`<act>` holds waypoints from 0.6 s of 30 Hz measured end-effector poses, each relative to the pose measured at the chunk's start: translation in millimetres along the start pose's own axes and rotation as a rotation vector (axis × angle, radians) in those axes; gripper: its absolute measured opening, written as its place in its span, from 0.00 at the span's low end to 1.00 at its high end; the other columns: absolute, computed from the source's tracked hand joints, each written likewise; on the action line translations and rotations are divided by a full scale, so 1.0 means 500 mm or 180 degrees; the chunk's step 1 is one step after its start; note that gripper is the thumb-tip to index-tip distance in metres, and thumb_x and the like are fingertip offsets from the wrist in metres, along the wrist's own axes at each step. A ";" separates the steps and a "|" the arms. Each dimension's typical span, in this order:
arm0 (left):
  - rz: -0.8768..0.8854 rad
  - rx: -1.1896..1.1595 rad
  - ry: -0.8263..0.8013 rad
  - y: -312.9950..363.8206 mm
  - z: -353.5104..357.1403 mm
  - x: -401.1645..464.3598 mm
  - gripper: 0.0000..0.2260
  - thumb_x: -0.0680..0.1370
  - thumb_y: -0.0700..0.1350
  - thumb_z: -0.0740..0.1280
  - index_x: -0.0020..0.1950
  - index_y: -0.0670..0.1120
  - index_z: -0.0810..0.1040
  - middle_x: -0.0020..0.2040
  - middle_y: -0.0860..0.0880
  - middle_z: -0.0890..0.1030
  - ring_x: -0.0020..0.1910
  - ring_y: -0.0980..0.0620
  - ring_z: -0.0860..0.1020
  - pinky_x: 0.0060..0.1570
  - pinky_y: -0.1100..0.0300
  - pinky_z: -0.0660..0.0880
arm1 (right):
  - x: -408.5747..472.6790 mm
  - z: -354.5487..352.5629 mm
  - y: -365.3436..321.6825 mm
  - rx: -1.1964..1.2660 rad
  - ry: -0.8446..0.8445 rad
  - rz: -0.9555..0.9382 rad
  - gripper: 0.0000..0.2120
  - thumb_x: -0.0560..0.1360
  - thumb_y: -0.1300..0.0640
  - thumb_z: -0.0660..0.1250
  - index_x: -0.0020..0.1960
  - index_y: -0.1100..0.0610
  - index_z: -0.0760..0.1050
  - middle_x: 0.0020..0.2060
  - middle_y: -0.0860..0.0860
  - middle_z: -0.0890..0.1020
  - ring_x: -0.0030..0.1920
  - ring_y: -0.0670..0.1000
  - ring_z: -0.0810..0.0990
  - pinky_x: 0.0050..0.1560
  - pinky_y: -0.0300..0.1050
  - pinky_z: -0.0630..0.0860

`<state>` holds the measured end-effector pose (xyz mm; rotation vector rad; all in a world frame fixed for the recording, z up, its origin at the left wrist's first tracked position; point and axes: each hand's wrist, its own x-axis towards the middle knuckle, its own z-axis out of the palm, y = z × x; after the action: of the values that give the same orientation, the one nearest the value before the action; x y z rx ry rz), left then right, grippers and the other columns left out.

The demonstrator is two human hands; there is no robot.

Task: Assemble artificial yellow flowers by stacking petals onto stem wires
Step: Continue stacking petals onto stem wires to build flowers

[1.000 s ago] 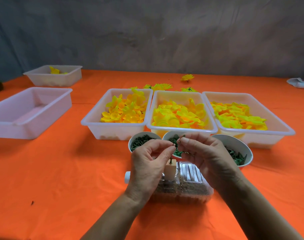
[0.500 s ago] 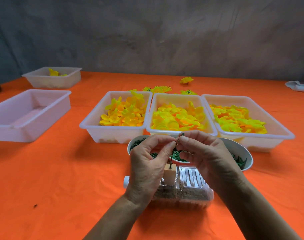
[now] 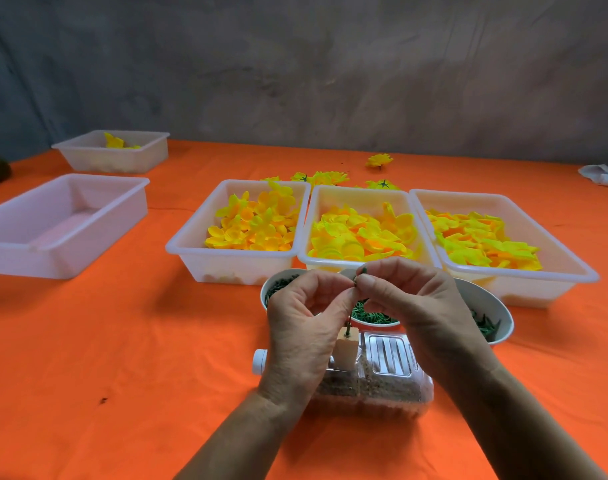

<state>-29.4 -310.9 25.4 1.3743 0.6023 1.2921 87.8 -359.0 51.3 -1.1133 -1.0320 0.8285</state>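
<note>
A thin stem wire [image 3: 348,326] stands upright in a pale block [image 3: 346,351] set on a clear bottle [image 3: 382,382] that lies on its side with sand inside. My left hand [image 3: 302,337] pinches the wire near its top. Fingertip to fingertip with it, my right hand [image 3: 416,306] pinches a small green piece [image 3: 362,271] at the wire's tip. Three white bins hold yellow petals: left bin [image 3: 226,268], middle bin [image 3: 361,195], right bin [image 3: 524,289]. Just behind my hands stand three bowls of green parts: left bowl [image 3: 278,282], middle bowl [image 3: 371,318], right bowl [image 3: 492,306].
An orange cloth [image 3: 122,341] covers the table. At the left sits a white bin [image 3: 63,230] with nothing in it, and behind it a smaller bin [image 3: 115,157] holding a yellow flower. Finished yellow flowers [image 3: 323,176] lie behind the petal bins. A white object [image 3: 602,174] lies far right.
Both hands have risen slightly along the wire and the fingertips have drawn closer together at its top. The view has tilted a little downward.
</note>
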 end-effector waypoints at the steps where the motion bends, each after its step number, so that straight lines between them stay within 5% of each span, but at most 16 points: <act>1: 0.0004 -0.0002 -0.0007 0.000 0.000 -0.001 0.02 0.70 0.38 0.73 0.40 0.41 0.81 0.35 0.44 0.83 0.35 0.52 0.80 0.38 0.60 0.78 | -0.001 0.000 -0.002 -0.0075 -0.0016 -0.0070 0.05 0.62 0.54 0.73 0.37 0.54 0.83 0.33 0.50 0.84 0.35 0.44 0.80 0.34 0.34 0.75; 11: 0.0056 0.0007 -0.0003 -0.002 0.002 -0.001 0.05 0.66 0.46 0.73 0.37 0.45 0.80 0.33 0.49 0.82 0.33 0.55 0.79 0.37 0.63 0.76 | -0.004 0.006 -0.019 -0.0808 -0.0020 -0.0421 0.04 0.71 0.65 0.71 0.40 0.57 0.81 0.33 0.52 0.83 0.33 0.43 0.79 0.35 0.35 0.75; 18: 0.0105 0.0081 -0.0016 -0.004 0.002 0.000 0.03 0.68 0.42 0.74 0.37 0.46 0.80 0.33 0.48 0.82 0.34 0.54 0.79 0.38 0.60 0.76 | -0.001 0.004 -0.024 -0.0638 -0.0010 -0.0166 0.01 0.67 0.62 0.72 0.39 0.58 0.81 0.34 0.55 0.84 0.34 0.46 0.80 0.35 0.37 0.77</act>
<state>-27.9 -310.6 24.0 1.4131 0.5965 1.3109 85.9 -361.8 62.8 -1.2487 -1.1609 0.6963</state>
